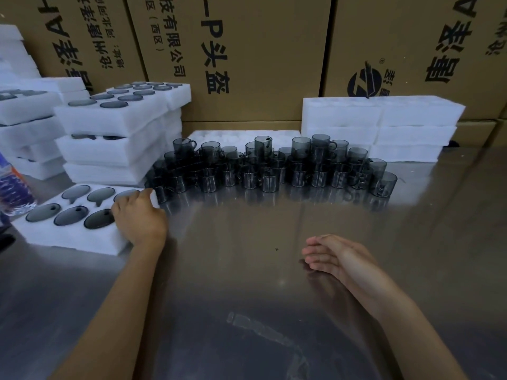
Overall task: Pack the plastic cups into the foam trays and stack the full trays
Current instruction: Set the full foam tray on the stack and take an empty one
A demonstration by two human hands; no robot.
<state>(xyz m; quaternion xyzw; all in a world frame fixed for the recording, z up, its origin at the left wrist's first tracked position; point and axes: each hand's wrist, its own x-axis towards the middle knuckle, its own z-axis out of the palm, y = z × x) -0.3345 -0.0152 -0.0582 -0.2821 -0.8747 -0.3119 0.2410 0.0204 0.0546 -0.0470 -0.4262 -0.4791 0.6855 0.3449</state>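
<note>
Here, the foam tray (68, 237) lies at the near left of the table (247, 270), six smoky plastic cups (98, 219) seated in its pockets. Left hand (141, 218) rests on the tray's right end, fingers (145, 194) bent over its far corner, gripping the foam. Right hand (337, 256) hovers just above the table, fingers straight and together, holding nothing. Loose cups (269, 165) are piled mid-table. Full trays (115, 124) are stacked behind the tray; empty trays (384, 124) stand far right, against cardboard boxes (260, 50).
</note>
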